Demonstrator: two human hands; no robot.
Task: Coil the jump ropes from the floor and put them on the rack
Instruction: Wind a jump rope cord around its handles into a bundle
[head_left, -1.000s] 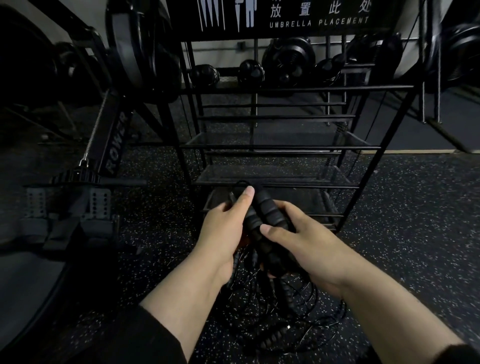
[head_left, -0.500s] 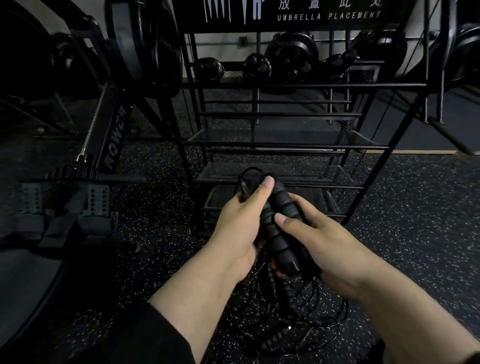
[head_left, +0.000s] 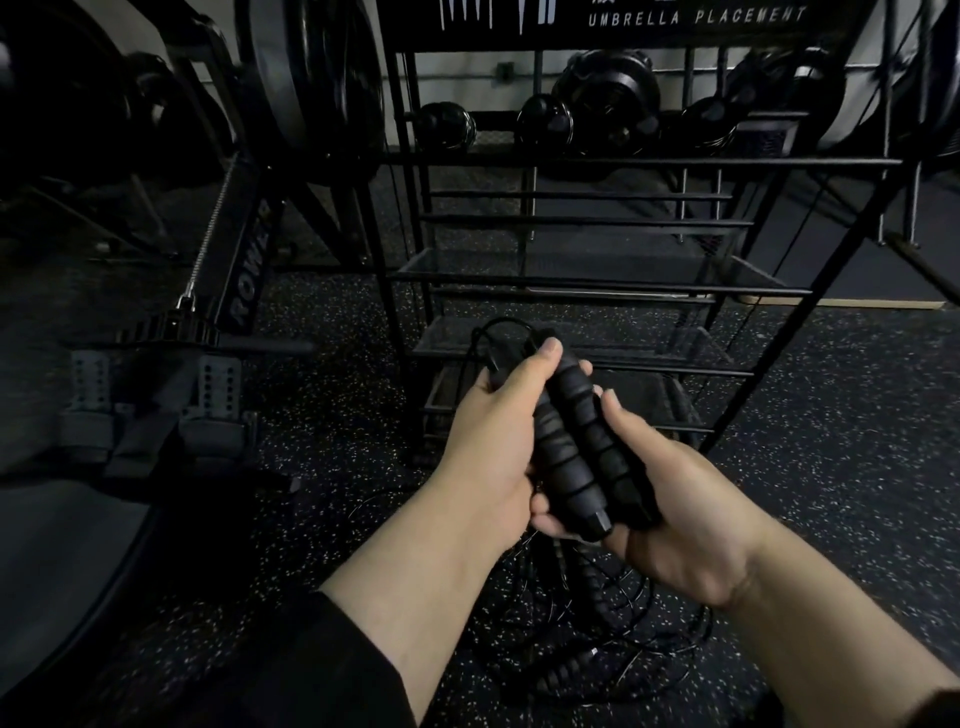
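Two ribbed black jump rope handles (head_left: 582, 452) lie side by side between my hands, raised in front of the black metal rack (head_left: 587, 275). My left hand (head_left: 488, 457) grips them from the left, thumb laid along the top. My right hand (head_left: 670, 509) cups them from below and the right, fingers curled round the lower ends. A loop of thin black cord (head_left: 493, 338) arches out above the handles. More black rope (head_left: 613, 639) with another ribbed handle lies tangled on the speckled floor beneath my hands.
The rack has several mesh shelves and a sign reading UMBRELLA PLACEMENT. A rowing machine (head_left: 171, 364) with footplates stands at the left. Weight plates (head_left: 602, 93) and dumbbells sit behind the rack. Speckled rubber floor (head_left: 841, 441) spreads to the right.
Both hands have lifted the handles higher and nearer the rack's lower shelves. My right hand has slid down toward the handles' lower ends.
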